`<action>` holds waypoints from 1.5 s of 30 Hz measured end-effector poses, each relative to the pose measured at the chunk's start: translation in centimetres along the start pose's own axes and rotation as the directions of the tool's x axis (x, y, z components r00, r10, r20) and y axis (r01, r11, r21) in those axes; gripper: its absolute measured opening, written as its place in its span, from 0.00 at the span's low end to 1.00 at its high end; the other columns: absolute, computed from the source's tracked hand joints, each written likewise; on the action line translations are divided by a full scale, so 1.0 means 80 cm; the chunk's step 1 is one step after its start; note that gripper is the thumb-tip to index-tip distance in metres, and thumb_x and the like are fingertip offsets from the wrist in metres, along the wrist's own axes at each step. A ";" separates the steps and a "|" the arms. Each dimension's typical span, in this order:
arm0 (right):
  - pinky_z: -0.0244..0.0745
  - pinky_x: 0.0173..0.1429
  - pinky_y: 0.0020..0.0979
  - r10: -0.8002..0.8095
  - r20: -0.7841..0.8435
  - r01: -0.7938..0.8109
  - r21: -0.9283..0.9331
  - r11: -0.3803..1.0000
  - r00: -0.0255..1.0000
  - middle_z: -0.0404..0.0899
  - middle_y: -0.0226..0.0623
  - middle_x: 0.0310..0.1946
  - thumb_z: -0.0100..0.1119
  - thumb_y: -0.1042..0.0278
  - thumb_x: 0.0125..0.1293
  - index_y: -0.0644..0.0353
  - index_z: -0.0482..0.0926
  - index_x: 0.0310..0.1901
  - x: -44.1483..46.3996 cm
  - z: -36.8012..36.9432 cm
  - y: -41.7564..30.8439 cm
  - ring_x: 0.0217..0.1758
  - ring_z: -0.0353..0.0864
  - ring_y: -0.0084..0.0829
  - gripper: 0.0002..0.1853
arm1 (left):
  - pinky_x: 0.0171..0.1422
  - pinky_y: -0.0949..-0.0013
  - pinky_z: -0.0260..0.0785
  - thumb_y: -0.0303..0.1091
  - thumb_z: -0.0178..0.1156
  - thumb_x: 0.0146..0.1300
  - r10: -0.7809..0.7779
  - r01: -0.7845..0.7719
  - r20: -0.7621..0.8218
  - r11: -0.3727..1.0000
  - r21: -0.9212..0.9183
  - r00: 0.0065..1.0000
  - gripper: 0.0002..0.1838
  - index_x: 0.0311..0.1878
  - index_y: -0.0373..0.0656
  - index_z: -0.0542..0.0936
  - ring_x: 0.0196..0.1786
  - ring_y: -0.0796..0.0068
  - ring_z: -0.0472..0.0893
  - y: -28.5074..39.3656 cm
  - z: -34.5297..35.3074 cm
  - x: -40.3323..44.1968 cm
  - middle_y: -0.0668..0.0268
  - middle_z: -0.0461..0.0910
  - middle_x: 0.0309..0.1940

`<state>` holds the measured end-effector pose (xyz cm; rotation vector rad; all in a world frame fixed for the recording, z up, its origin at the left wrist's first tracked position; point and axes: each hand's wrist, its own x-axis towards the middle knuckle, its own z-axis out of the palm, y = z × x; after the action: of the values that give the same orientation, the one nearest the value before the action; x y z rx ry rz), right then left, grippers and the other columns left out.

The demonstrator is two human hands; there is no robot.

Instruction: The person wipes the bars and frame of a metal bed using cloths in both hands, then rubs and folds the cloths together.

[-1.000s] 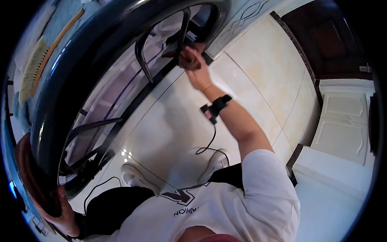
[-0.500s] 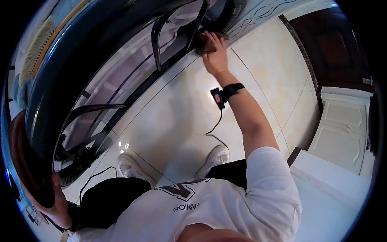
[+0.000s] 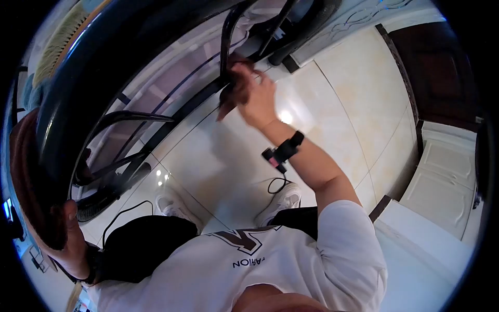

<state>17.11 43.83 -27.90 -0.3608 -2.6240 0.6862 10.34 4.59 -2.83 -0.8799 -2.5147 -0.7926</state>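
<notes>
In my right hand is a reddish-brown cloth, bunched under the fingers and blurred by motion. The cloth is up against a thin curved black bar of a large glossy black frame, just above its low rail. At the lower left, my left hand is closed on another brown cloth that lies along the end of the frame. Its thumb shows, while the other fingers are hidden behind the cloth and the hand's edge.
A long-bristled brush lies beyond the frame at upper left. Pinkish panels show behind the bars. Glossy floor tiles stretch under my shoes. White cabinets and a dark door stand at right. A cable hangs from my right wrist device.
My right hand has moved with the brown cloth from the frame's far corner leftward and nearer, to the curved bar. My left hand has stayed on its cloth. The view has shifted slightly.
</notes>
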 end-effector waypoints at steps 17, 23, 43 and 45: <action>0.66 0.60 0.43 -0.083 0.039 0.086 -0.102 0.991 0.996 0.75 0.37 0.60 0.61 0.63 0.55 0.61 0.74 0.61 0.009 -0.019 -0.011 0.54 0.73 0.44 0.29 | 0.65 0.64 0.70 0.31 0.65 0.65 -0.057 0.056 0.031 0.998 0.026 0.998 0.31 0.69 0.38 0.67 0.62 0.62 0.77 -0.010 -0.009 -0.003 0.55 0.75 0.61; 0.69 0.64 0.38 0.272 0.389 -0.425 0.901 0.087 0.880 0.78 0.44 0.53 0.45 0.65 0.68 0.64 0.74 0.55 0.016 -0.040 0.055 0.57 0.77 0.41 0.19 | 0.67 0.62 0.70 0.30 0.63 0.66 0.038 -0.040 0.135 0.999 0.008 0.990 0.29 0.69 0.37 0.67 0.62 0.60 0.77 0.003 0.000 0.013 0.54 0.74 0.62; 0.76 0.39 0.29 0.167 -0.303 -0.083 0.271 0.959 0.938 0.83 0.37 0.31 0.60 0.78 0.60 0.63 0.80 0.41 0.115 -0.108 -0.007 0.31 0.81 0.25 0.08 | 0.75 0.46 0.62 0.55 0.64 0.62 -0.032 -0.009 0.206 0.981 0.192 0.978 0.41 0.75 0.53 0.61 0.69 0.52 0.72 -0.012 -0.012 0.010 0.55 0.68 0.69; 0.75 0.37 0.27 0.130 -0.380 0.025 0.378 0.926 0.916 0.83 0.35 0.31 0.60 0.78 0.63 0.64 0.79 0.43 0.136 -0.139 -0.032 0.30 0.80 0.22 0.07 | 0.75 0.46 0.62 0.58 0.64 0.61 -0.075 0.038 0.195 0.981 0.188 0.978 0.42 0.75 0.53 0.61 0.69 0.52 0.72 -0.007 -0.010 0.012 0.55 0.68 0.69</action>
<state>12.02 49.96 -14.30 -0.4076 -2.0479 0.9970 9.40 4.16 -1.94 -0.8670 -2.7469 -0.4980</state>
